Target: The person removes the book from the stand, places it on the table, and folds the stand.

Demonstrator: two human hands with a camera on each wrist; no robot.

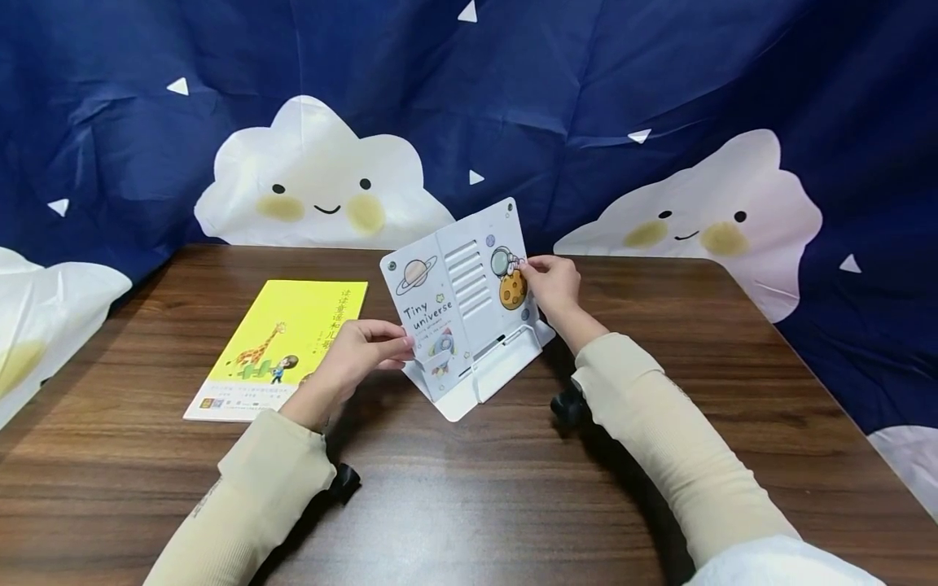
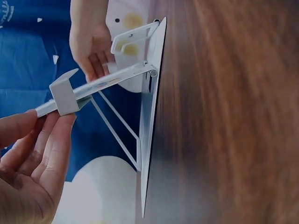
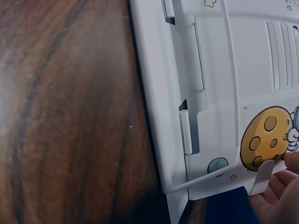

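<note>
A white metal book stand (image 1: 469, 330), printed with planets, a rocket and the words "Tiny universe", stands unfolded on the table, turned at an angle. My left hand (image 1: 362, 350) pinches the left edge of its tilted panel between thumb and fingers, close to a white side clip (image 2: 65, 95). On the opposite edge my right hand (image 1: 554, 285) grips the panel beside the astronaut picture, near another clip (image 3: 262, 177). Behind the panel, a wire support leg (image 2: 114, 126) reaches down to the base plate (image 2: 148, 126), seen in the left wrist view.
A yellow book (image 1: 293, 325) with a giraffe on its cover lies flat to the left, partly behind my left hand. Dark wood table (image 1: 454, 505) spreads around the stand. A blue curtain (image 1: 513, 98) with cloud faces hangs behind the far edge.
</note>
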